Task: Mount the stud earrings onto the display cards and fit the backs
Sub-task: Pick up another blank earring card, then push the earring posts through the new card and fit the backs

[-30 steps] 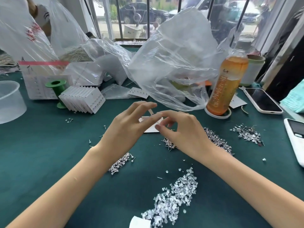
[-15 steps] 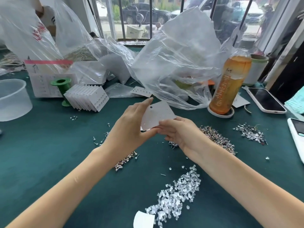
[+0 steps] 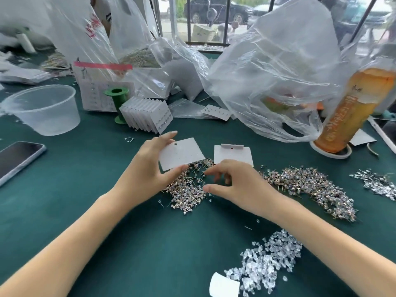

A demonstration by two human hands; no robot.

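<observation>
My left hand (image 3: 147,168) holds a blank white display card (image 3: 182,154) by its edges, between thumb and fingers, tilted above the green table. My right hand (image 3: 237,185) hovers over a heap of stud earrings (image 3: 188,189), fingers curled with thumb and forefinger apart; I see nothing pinched between them. A second white card (image 3: 232,154) lies flat just behind my right hand. More studs (image 3: 310,187) spread to the right. A pile of clear plastic backs (image 3: 265,262) lies near the front.
A stack of filled cards (image 3: 145,114) leans by a green spool (image 3: 116,101). A clear tub (image 3: 42,109) and a phone (image 3: 15,159) sit on the left. Crumpled plastic bags (image 3: 267,71) fill the back; an orange drink bottle (image 3: 351,110) stands right.
My right hand has let go of the card and dropped onto the stud heap. My left hand keeps the card. The view has moved closer and shifted left, showing a phone.
</observation>
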